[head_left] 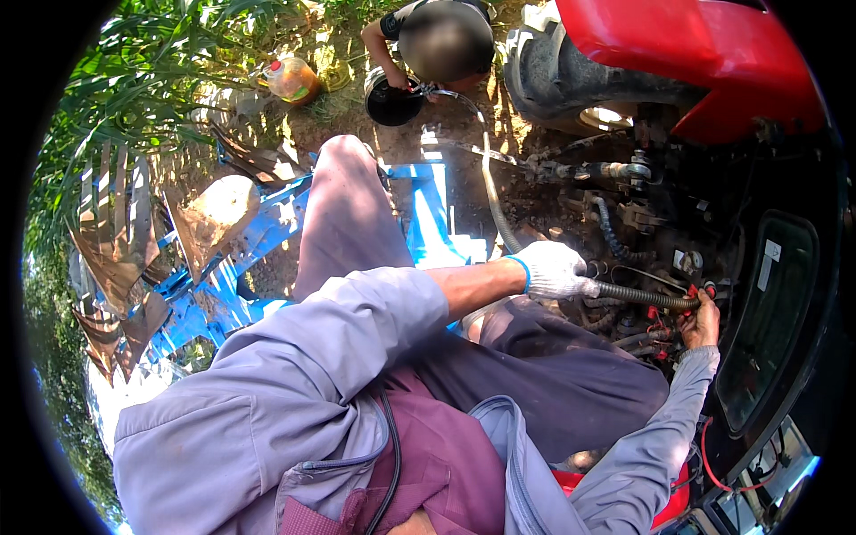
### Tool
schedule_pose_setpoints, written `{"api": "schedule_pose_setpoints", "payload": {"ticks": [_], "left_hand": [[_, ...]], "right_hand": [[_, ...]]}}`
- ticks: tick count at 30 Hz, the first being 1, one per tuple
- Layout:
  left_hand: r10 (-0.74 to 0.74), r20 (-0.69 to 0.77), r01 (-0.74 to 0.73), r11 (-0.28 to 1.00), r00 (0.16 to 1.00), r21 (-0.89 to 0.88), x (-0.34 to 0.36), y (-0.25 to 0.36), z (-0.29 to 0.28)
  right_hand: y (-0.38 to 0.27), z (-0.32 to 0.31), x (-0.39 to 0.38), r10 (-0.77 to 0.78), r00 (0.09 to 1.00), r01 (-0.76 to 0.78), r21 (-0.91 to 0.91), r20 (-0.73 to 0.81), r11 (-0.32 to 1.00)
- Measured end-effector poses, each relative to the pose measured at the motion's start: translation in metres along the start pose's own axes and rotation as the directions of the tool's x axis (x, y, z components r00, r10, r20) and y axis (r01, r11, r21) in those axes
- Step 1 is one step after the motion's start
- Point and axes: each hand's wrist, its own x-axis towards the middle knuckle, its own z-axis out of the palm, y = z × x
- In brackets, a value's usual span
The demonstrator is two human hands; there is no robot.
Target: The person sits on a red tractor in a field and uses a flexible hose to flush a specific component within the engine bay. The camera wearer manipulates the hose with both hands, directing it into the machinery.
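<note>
1 ribbed flexible hose (644, 294) passes through the left hand (557, 270), clasped around it in a white knit glove; the bare right hand (702, 323) pinches its end beside red fittings (654, 312) on the tractor. Past the blue plough frame (430, 209), it reaches a co-worker's hand (398, 78) at a black bucket (392, 105).

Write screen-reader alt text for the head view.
A person's gloved left hand grips a ribbed hose beside exposed machinery, while their bare right hand is at the hose's end. Beyond, another person's hand is at a dark bucket. Red bodywork and a large tyre stand at upper right, a blue metal frame and green plants toward the left.
</note>
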Motion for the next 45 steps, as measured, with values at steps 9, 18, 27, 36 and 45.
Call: {"api": "schedule_pose_setpoints", "payload": {"ticks": [9,18,27,36,45], "left_hand": [[0.044,-0.008,-0.044,0.999,0.999,0.0,0.002,-0.004,0.007],[0.008,-0.013,-0.008,1.0,1.0,0.008,-0.004,0.001,-0.002],[0.018,0.034,-0.018,1.0,0.999,0.001,0.003,0.003,0.005],[-0.037,0.082,0.036,0.999,0.996,0.02,-0.004,0.014,-0.002],[-0.006,-0.03,0.005,0.999,1.0,-0.042,-0.005,0.008,0.006]], "right_hand": [[-0.002,0.001,-0.002,-0.006,1.0,0.005,-0.014,-0.016,1.0],[-0.003,0.004,-0.005,-0.014,1.0,0.014,0.009,0.003,1.0],[-0.003,0.003,-0.017,0.024,0.999,-0.023,0.023,-0.034,0.999],[-0.004,0.008,-0.013,-0.011,0.999,0.01,-0.021,-0.041,1.0],[-0.005,0.016,-0.019,-0.02,0.997,0.022,0.024,-0.073,0.999]]}}
